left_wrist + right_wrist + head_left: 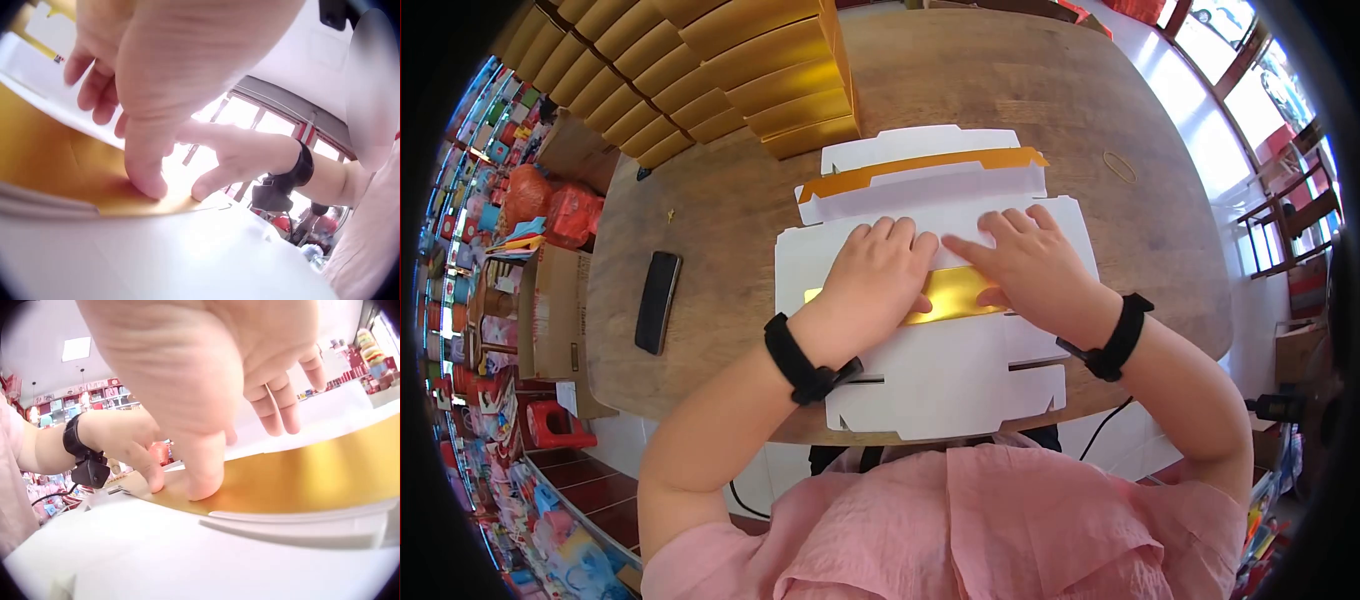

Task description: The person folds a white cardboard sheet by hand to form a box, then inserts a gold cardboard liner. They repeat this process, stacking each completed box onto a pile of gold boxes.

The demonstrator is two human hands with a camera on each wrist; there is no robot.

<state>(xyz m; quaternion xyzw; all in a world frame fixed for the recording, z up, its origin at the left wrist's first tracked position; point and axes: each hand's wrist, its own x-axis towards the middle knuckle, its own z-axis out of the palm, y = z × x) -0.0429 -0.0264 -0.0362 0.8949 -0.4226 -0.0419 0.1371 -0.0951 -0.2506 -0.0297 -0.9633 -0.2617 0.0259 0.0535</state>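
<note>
No legible text or labels anywhere

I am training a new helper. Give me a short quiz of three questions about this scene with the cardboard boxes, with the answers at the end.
1. True or false: the left hand and the right hand both press on the flat white box blank.
2. What lies on the table to the left of the blank? A) scissors B) a black phone C) a cup
3. Fill in: the stacked boxes at the far side of the table are ___ in colour.
Key: 1 true; 2 B; 3 gold.
</note>
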